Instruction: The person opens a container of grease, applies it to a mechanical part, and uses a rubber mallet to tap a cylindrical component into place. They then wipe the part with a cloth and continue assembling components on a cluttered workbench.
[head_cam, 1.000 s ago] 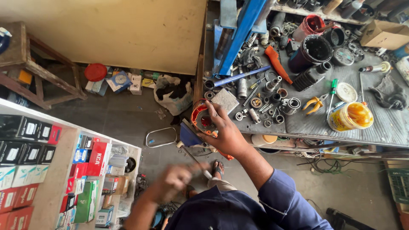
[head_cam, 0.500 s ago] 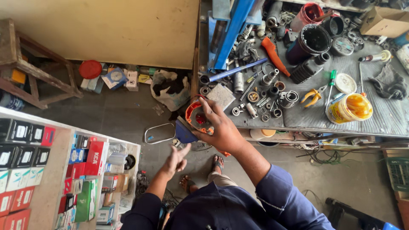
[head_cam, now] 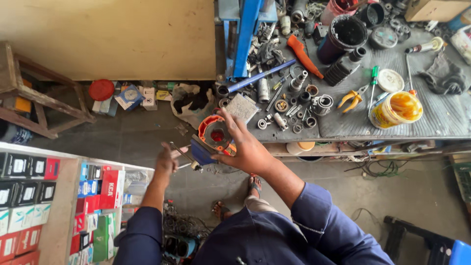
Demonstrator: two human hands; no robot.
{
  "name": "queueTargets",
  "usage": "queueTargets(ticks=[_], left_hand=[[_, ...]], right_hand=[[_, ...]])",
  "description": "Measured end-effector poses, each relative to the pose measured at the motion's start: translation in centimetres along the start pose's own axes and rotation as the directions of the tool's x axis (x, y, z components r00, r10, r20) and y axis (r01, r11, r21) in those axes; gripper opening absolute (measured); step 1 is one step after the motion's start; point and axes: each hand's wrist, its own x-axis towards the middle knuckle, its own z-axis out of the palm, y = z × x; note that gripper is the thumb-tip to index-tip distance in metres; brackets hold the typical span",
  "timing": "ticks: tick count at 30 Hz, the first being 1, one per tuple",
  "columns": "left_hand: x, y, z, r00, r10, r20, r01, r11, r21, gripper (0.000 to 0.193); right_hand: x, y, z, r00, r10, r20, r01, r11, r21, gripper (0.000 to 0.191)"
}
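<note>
Right hand (head_cam: 247, 149) gripping orange housing (head_cam: 214, 133), left hand (head_cam: 165, 160) raised

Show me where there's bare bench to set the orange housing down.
Free: the bare bench strip between the yellow pliers and the front edge, and the patch right of the yellow tub, below the dark rag. Crowded: the left end, packed with bearings and the blue pipe.

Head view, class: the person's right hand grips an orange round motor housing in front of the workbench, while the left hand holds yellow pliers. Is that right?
Not quite. In the head view the right hand does grip the orange round motor housing in front of the workbench, but the left hand holds a thin metal rod, not pliers. The yellow pliers lie untouched on the workbench.
</note>
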Motion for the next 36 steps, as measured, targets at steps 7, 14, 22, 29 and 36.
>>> queueTargets(ticks=[7, 14, 22, 29, 36], left_hand=[[-4.5, 2.1, -0.3, 0.776, 0.566, -0.277, -0.433, 0.798, 0.419, 0.033], [-6.4, 8.0, 4.7, 0.748, 0.664, -0.019, -0.663, 0.748, 0.016, 0.043], [-6.1, 10.7, 6.7, 0.708, 0.706, -0.02, -0.685, 0.693, 0.225, 0.049], [-6.0, 11.3, 7.6, 0.695, 0.71, -0.115, -0.642, 0.684, 0.346, 0.039], [-4.0, 8.5, 7.0, 0.755, 0.65, -0.088, -0.653, 0.757, -0.004, 0.039]], right_hand=[[-3.2, 0.1, 0.8, 0.975, -0.178, -0.13, 0.111, 0.907, -0.407, 0.078], [-2.5, -0.4, 0.2, 0.989, -0.134, -0.062, 0.079, 0.837, -0.542, 0.063], [-1.8, -1.9, 0.0, 0.99, -0.108, -0.093, 0.015, 0.724, -0.689, 0.065], [-2.0, -2.4, 1.3, 0.987, -0.067, -0.144, -0.051, 0.724, -0.688, 0.068], [-7.8, 1.0, 3.0, 0.927, -0.237, -0.291, 0.071, 0.872, -0.484, 0.059]])
